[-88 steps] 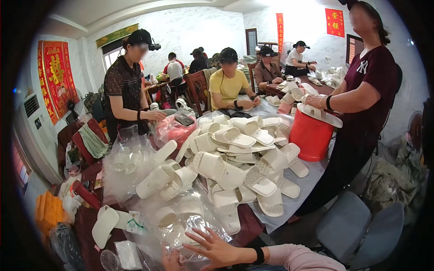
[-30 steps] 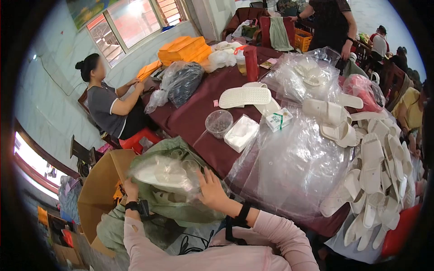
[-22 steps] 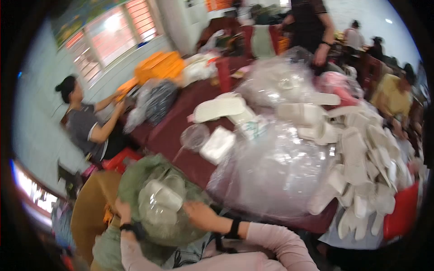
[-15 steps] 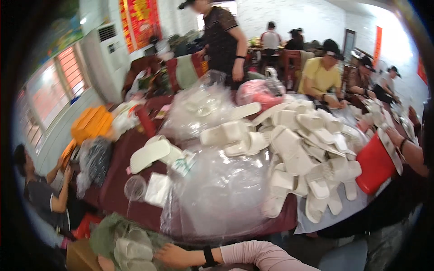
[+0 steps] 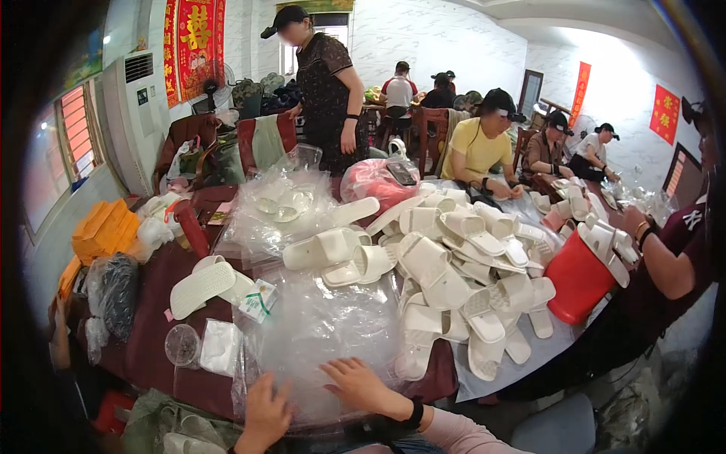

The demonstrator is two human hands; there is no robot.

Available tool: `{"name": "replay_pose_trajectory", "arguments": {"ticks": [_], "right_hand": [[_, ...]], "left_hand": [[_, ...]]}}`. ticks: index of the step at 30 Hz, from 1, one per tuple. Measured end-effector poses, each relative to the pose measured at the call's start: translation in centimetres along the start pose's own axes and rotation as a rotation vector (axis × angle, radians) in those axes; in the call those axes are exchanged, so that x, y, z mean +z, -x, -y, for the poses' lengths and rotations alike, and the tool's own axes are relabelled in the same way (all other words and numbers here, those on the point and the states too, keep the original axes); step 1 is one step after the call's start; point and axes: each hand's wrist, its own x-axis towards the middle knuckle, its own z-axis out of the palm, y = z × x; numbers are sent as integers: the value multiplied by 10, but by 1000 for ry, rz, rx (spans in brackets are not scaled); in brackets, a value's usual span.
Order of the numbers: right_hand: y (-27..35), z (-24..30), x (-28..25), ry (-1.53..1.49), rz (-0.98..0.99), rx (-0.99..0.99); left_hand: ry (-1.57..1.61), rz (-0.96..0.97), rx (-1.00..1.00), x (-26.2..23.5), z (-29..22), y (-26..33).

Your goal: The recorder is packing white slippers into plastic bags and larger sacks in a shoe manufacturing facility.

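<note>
At the near edge of the table, my left hand (image 5: 266,412) is raised with its fingers apart and holds nothing. My right hand (image 5: 364,386), a black band on its wrist, reaches over a stack of clear plastic bags (image 5: 321,325) with fingers spread. Whether its fingertips touch the plastic I cannot tell. Beyond the stack lie pale slippers (image 5: 330,248), and a big heap of cream slippers (image 5: 446,265) spreads to the right. Low at the left, beside my left forearm, more pale slippers (image 5: 189,439) sit in a green sack (image 5: 144,424).
Left on the dark red tablecloth (image 5: 155,344) are a round clear tub (image 5: 182,346), a white packet (image 5: 221,346) and a loose slipper pair (image 5: 203,289). A red bucket (image 5: 572,280) stands at the right by a co-worker (image 5: 673,265). Other people work farther back.
My right hand has come away from the slippers in the green sack and up to the plastic bags. My left hand is now plainly in view. The whole view has shifted.
</note>
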Motion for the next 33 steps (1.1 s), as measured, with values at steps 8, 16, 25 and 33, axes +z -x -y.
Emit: {"name": "replay_pose_trajectory", "arguments": {"ticks": [8,16,25,33], "right_hand": [[51,-55,6,351,192,154],[57,-62,9,294,75,188],[65,-65,-79,359,-558,509],[97,-96,-105,754,-600,890]], "left_hand": [[-3,24,261,83,-12,-50],[-83,24,275,109,-17,-54],[-20,-3,238,109,-17,-53],[-16,-21,232,106,-18,-53]]}}
